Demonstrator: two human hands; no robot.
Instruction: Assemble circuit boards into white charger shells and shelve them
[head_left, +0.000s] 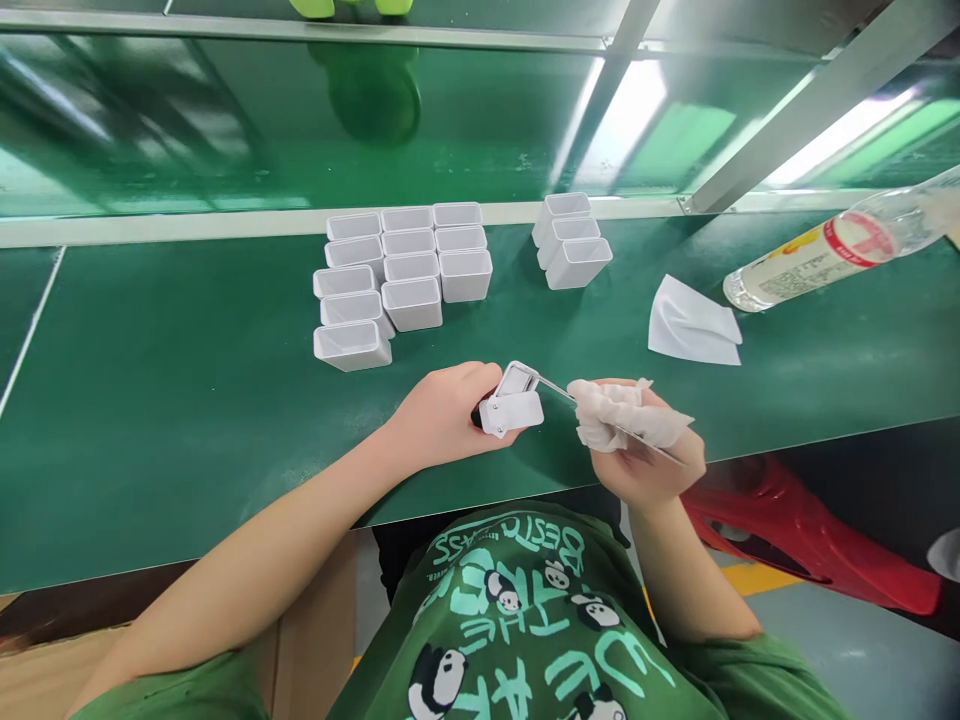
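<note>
My left hand [454, 415] is closed around a small white plastic case [514, 408] with a flap-like part standing out from it. Something black shows between that case and my fingers. A crumpled white tissue [628, 412] is gripped in my right hand [652, 465], together with a thin metal tool [556, 389]. One end of this tool reaches the upper edge of the case; the other sticks out below the tissue. Whether its tip is inside the case I cannot tell. Both hands are above the front part of the green table [225, 400].
Several open white plastic boxes [411, 303] stand in rows beyond my left hand. Three more boxes [579, 262] form a column farther right. A folded white cloth [694, 322] and a clear bottle [817, 245] lie on the right. A metal-framed shelf [225, 228] borders the back.
</note>
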